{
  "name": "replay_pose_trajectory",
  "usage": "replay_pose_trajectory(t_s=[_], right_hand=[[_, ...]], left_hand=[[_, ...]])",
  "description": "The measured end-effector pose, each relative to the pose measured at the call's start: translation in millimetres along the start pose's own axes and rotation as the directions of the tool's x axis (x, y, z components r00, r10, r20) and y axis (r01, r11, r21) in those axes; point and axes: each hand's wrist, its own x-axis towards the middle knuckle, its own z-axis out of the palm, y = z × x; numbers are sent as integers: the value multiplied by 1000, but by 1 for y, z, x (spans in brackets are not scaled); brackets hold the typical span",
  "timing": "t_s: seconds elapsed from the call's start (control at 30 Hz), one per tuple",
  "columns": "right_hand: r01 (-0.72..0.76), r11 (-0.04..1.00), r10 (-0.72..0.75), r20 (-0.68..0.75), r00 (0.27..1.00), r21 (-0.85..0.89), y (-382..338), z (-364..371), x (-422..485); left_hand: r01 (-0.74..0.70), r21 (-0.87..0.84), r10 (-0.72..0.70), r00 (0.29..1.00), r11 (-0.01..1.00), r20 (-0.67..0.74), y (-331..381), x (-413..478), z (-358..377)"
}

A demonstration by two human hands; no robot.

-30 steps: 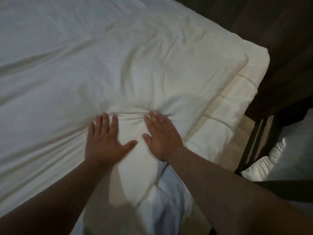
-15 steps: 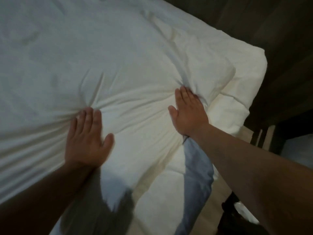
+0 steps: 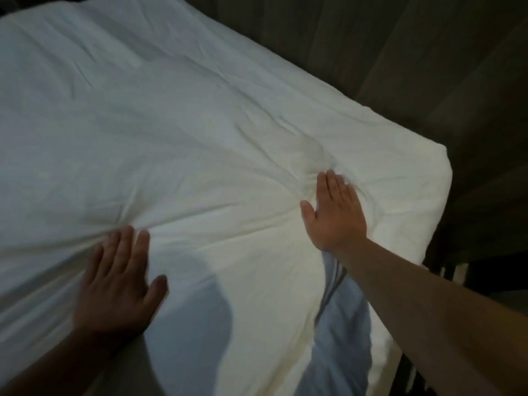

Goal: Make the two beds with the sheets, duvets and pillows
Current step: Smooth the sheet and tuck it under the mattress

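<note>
Near left: left hand flat on white duvet, fingers straight, spread, holding nothing; creases fan out from fingertips. Farther right: right hand pressed flat, fingers together, nr the bed's right corner, holding nothing. Duvet covers bed near to far. Dark curtain beyond, right.

plain white duvet, creamy tint near its corner; dark brown floor; no patterns
</note>
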Motion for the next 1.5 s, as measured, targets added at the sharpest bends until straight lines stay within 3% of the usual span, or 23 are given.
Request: replay_pose_trajectory(t_s=[0.1, 0.3, 0.6, 0.67, 0.77, 0.83, 0.93, 1.03, 1.1, 1.13, 1.2, 1.27, 1.3, 1.37, 1.5], right_hand=[[-86, 996, 85, 118, 989, 5, 15, 1, 37], [-119, 991, 120, -3, 993, 65, 21, 26, 44], [-131, 984, 125, 62, 990, 123, 21, 35, 46], [-120, 983, 111, 71, 991, 138, 19, 28, 46], [-80, 970, 72, 41, 997, 230, 17, 9, 55], [-15, 941, 2, 38, 999, 338, 0, -10, 82], [22, 921, -94, 167, 982, 388, -50, -22, 140], [118, 929, -170, 120, 978, 350, -85, -3, 159], [127, 937, -156, 65, 986, 325, -89, 13, 155], [115, 938, -134, 38, 990, 326, -88, 18, 154], [103, 936, -102, -20, 995, 336, -89, 23, 152], [94, 931, -80, -53, 995, 353, -91, 23, 153], [87, 928, -69, -62, 996, 361, -93, 24, 153], [64, 929, -43, -65, 997, 364, -95, 28, 153], [78, 931, -49, -90, 995, 358, -97, 37, 154]], left_hand=[[21, 16, -21, 999, 1000, 26, 14, 54, -5], [48, -33, -47, 999, 998, 16, 59, 152, -5], [93, 0, -90, 974, 996, 209, 92, 230, -21], [61, 31, -66, 984, 998, 168, 85, 245, -35], [48, 27, -47, 998, 998, -31, 64, 289, -60], [189, -37, -190, 981, 981, -43, 46, 331, -81], [403, -49, -396, 911, 914, 116, 29, 381, -93], [559, -86, -520, 809, 825, 273, 25, 385, -74], [617, -102, -587, 779, 780, 221, 31, 373, -63], [603, -127, -588, 797, 788, 136, 33, 367, -60], [485, -255, -528, 838, 836, -136, 34, 357, -63], [310, -274, -403, 815, 910, -417, 31, 353, -73], [299, -235, -377, 794, 925, -477, 30, 355, -75], [368, -176, -406, 782, 913, -472, 30, 366, -65], [489, -376, -574, 804, 787, -157, 28, 386, -27]])
